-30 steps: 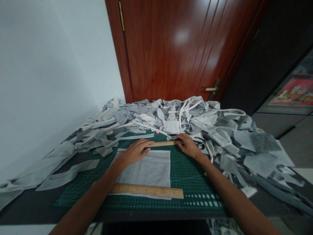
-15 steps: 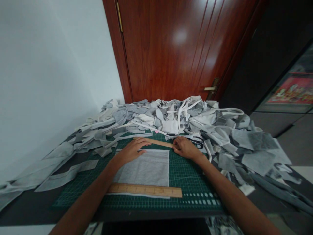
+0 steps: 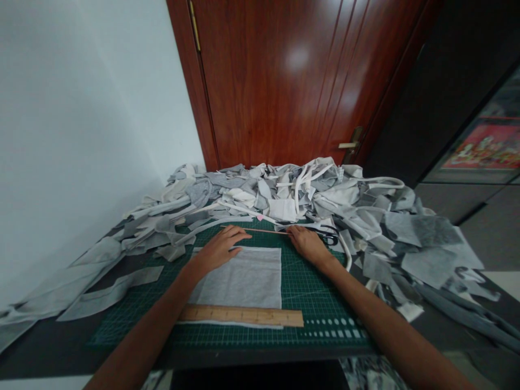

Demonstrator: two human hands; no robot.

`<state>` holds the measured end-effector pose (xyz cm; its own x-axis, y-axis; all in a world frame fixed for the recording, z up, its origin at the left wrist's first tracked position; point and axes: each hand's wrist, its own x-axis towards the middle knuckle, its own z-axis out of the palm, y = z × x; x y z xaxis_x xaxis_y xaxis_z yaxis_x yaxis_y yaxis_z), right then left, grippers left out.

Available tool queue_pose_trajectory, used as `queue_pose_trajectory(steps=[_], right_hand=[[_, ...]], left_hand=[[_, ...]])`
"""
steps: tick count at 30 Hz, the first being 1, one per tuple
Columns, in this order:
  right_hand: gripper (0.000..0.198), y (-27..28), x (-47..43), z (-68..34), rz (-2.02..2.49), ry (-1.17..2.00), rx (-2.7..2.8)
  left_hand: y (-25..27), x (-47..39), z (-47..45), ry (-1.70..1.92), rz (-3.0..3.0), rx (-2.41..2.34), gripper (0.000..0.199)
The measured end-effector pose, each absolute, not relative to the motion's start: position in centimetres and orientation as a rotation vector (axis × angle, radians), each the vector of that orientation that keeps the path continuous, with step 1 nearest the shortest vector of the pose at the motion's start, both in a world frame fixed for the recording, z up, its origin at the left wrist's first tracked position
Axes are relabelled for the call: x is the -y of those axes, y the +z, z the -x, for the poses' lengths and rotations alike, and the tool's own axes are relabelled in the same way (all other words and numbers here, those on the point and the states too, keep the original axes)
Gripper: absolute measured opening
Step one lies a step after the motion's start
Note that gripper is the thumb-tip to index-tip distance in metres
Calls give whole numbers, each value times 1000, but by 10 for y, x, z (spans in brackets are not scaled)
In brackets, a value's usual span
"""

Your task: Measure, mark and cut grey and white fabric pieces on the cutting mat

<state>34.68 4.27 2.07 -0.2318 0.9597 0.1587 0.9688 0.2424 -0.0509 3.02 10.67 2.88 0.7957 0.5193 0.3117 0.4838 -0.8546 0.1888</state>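
A narrow wooden ruler [image 3: 266, 231] lies crosswise near the back of a green cutting mat [image 3: 309, 287], turned nearly edge-on. My right hand [image 3: 309, 246] has its fingers closed on the right end. At the left end, my left hand [image 3: 219, 248] holds the ruler with its fingertips; its thumb sticks out apart, above the cloth. Between my forearms lies a flat grey cloth piece [image 3: 244, 279]. A wider wooden ruler [image 3: 244, 314] rests across the near part of that cloth, untouched by either hand.
Heaped grey and white fabric scraps [image 3: 280, 189] line the back and both sides. Black-handled scissors [image 3: 331, 234] lie just right of my right hand. A small pink piece [image 3: 260, 218] sits behind the narrow ruler. Beyond the table are a wooden door [image 3: 276, 81] and a white wall [image 3: 101, 135].
The narrow ruler has tipped from showing its broad face to showing nearly only its edge. My right hand has shifted slightly with it; the cloth and wider ruler stay put.
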Motion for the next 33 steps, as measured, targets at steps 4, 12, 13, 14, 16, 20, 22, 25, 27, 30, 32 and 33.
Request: queue_pose_trajectory(steps=[4, 12, 13, 14, 16, 20, 22, 25, 27, 30, 32, 33], right_hand=[[37, 23, -37, -342, 1873, -61, 2342], [43, 27, -26, -327, 1539, -68, 2506], [43, 28, -23, -324, 1480, -68, 2542], [43, 28, -20, -319, 1425, -73, 2581], [41, 28, -12, -308, 1338, -102, 2647], [37, 18, 4, -284, 1228, -188, 2664], [34, 12, 9, -275, 1164, -235, 2649], [33, 3, 12, -269, 1041, -277, 2679], [38, 0, 12, -269, 979, -250, 2709], [45, -2, 8, -272, 951, -163, 2717], [46, -3, 5, -276, 974, -119, 2699], [45, -3, 2, -277, 997, -106, 2683]], left_hand=[[31, -106, -32, 607, -2908, -798, 48], [43, -90, -37, 1022, -2926, -673, 29], [45, -88, -38, 1074, -2910, -671, 29], [47, -87, -38, 1106, -2895, -671, 29], [48, -87, -37, 1104, -2863, -678, 29], [41, -92, -37, 935, -2799, -701, 29], [36, -94, -37, 809, -2774, -705, 29], [30, -94, -37, 662, -2745, -699, 30], [29, -94, -37, 627, -2734, -693, 32], [29, -95, -36, 603, -2728, -696, 32], [28, -96, -36, 573, -2726, -700, 32], [28, -97, -36, 556, -2726, -700, 32]])
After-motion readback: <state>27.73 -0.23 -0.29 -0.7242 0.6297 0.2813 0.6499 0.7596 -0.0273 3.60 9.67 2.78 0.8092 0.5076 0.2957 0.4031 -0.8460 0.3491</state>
